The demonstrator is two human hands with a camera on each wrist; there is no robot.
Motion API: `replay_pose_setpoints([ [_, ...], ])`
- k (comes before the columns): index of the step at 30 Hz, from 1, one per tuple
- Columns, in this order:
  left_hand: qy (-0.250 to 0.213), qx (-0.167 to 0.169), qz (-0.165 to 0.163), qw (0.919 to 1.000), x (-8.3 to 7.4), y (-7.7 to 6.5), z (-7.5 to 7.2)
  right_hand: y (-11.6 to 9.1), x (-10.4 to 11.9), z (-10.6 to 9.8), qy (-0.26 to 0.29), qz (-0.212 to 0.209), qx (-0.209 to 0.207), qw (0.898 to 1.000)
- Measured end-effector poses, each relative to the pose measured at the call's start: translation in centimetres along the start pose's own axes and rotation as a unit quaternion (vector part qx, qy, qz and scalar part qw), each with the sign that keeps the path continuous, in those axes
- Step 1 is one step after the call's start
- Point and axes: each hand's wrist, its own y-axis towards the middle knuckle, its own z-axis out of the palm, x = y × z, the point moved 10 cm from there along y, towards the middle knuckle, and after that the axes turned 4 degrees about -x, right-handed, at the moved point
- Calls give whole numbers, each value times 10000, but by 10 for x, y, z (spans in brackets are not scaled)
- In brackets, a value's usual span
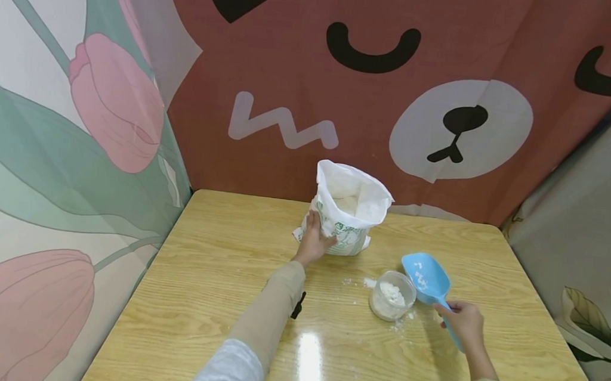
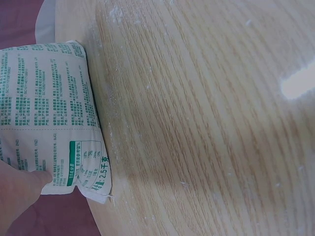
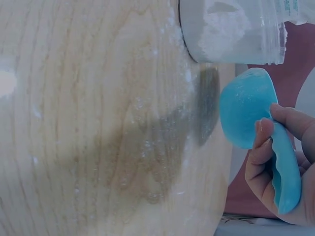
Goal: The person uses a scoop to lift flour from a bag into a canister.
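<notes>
A white bag of flour (image 1: 350, 218) with green print stands open-topped at the back of the table, pale powder visible inside. My left hand (image 1: 314, 239) holds its left side, the thumb lying across the printed front; in the left wrist view the thumb (image 2: 29, 184) presses on the bag (image 2: 49, 108). My right hand (image 1: 464, 325) grips the handle of a light blue scoop (image 1: 425, 277), which is tilted and has white powder on its bowl. In the right wrist view the scoop (image 3: 248, 108) hangs above the table beside a clear jar (image 3: 231, 34). White powder lies in the jar.
The wooden table (image 1: 212, 279) bears scattered white powder around the jar, between it and the bag. Fabric curtains stand behind the table and along both sides, close to its edges. A bright reflection crosses the table front.
</notes>
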Motion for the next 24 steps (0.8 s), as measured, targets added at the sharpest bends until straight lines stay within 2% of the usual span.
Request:
replay_pose_setpoints([
  [13, 31, -37, 84, 10000, -1, 1, 0, 1, -12, 4, 36, 181, -16, 9998],
  [24, -47, -29, 114, 9999, -2, 0, -1, 2, -18, 6, -19, 110, -88, 9999],
])
